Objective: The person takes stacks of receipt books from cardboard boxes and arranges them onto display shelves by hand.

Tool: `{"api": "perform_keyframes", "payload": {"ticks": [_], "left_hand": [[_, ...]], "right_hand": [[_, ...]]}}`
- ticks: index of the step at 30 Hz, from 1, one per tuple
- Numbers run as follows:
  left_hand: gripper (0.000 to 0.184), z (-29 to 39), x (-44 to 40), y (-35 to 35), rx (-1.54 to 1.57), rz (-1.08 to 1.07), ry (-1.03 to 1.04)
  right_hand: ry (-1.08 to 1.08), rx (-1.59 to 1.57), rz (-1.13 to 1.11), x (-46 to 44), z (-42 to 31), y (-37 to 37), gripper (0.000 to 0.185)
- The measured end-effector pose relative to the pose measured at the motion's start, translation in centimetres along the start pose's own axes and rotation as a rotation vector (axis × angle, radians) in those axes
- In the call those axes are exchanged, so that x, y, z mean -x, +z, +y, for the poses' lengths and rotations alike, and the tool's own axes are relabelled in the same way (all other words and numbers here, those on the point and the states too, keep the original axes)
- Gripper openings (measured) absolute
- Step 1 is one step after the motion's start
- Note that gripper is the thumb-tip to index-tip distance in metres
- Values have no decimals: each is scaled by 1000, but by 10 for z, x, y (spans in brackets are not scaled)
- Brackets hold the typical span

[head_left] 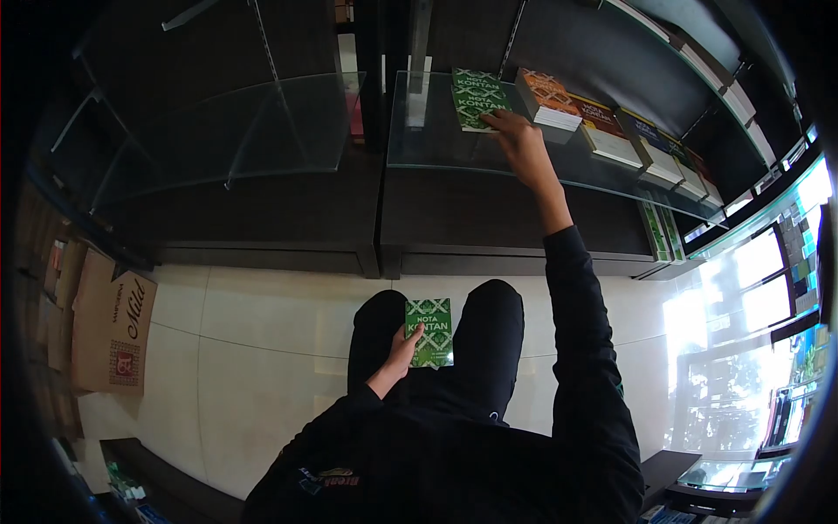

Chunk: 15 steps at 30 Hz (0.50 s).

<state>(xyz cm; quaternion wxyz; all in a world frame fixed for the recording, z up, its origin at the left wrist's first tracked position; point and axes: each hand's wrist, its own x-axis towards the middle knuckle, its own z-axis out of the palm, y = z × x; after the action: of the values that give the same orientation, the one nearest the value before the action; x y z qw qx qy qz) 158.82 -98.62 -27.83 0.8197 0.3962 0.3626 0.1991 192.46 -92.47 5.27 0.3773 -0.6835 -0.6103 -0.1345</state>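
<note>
Between my knees, my left hand (403, 351) grips a green receipt book (435, 346) printed "NOTA KONTAN", thumb on its cover. My right hand (518, 141) reaches up to the glass shelf, its fingers bent together at the right edge of another green receipt book (476, 101). A further green one (473, 77) lies just behind that, partly covered. Close to the right hand's other side is a stack of orange receipt books (550, 94). My fingertips partly hide the cover they touch.
Stacks of red (602, 120) and dark blue books (650, 140) continue along the right glass shelf (423, 144). A second glass shelf (288, 140) is on the left. A brown cardboard box (113, 327) stands on the tiled floor at left. Green bundles (659, 231) sit below the shelf.
</note>
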Motion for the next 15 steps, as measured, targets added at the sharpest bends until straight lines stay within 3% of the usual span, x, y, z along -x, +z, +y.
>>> {"api": "perform_keyframes", "payload": {"ticks": [15], "left_hand": [[36, -3, -6, -7, -46, -17, -27]], "right_hand": [[-60, 13, -85, -17, 23, -1, 39]]}}
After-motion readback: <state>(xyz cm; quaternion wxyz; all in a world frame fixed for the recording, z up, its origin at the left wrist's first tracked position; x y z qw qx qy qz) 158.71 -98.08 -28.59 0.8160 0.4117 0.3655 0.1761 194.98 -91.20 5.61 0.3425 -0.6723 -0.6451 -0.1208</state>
